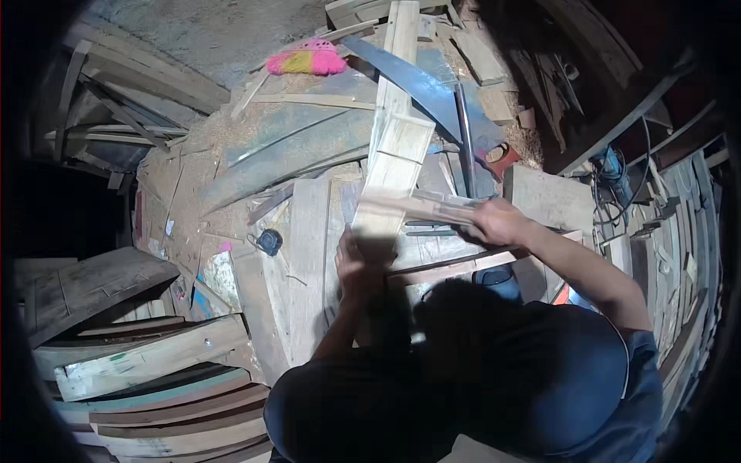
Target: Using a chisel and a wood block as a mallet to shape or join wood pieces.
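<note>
In front of me a short pale wooden board, with a dark line across it, lies over a longer pale beam. My left hand is closed around the near left edge of the short board, partly in shadow. My right hand grips a wooden bar-shaped tool, which reaches left across the board's near part. Blur on the tool hides its exact kind. Beyond my right hand lies a handsaw with an orange handle; a long metal bar crosses near its blade.
A pink and yellow cloth-like item lies at the far left of the beam. A small black round object sits left of my left hand. Planks are stacked at the lower left. A blue corded power tool is at the right.
</note>
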Available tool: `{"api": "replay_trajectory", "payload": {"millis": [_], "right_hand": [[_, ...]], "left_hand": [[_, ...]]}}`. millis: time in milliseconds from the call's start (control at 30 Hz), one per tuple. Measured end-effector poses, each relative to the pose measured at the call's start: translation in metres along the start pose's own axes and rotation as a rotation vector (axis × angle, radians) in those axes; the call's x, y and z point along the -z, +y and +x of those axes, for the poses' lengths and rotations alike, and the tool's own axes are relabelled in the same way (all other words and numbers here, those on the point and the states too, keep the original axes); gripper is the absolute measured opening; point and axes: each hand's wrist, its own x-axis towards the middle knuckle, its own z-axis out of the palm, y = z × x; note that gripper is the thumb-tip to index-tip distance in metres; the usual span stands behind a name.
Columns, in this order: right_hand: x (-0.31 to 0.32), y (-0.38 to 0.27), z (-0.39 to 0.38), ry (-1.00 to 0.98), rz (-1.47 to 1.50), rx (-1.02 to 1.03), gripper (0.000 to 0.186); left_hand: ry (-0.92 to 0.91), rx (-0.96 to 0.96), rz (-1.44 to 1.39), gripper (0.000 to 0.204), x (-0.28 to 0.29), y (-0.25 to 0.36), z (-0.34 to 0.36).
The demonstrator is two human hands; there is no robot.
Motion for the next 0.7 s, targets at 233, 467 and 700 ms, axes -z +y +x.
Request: {"api": "replay_trajectory", "payload": {"millis": [233,467,700], "right_hand": [[0.026,-0.013,0.025,0.211,0.087,-0.356,0.071],[0.028,-0.019,0.008,-0.089,-0.097,0.007,0.071],[0.020,-0.027,0.009,-0.064,-0.012,-0.102,0.074]], "left_hand": [[0.044,0.065,0.019,0.122,-0.001,0.001,-0.005],[0.007,0.068,-0.080,0.115,0.003,0.002,-0.006],[0.011,0.060,-0.009,0.123,0.001,0.004,-0.003]]}}
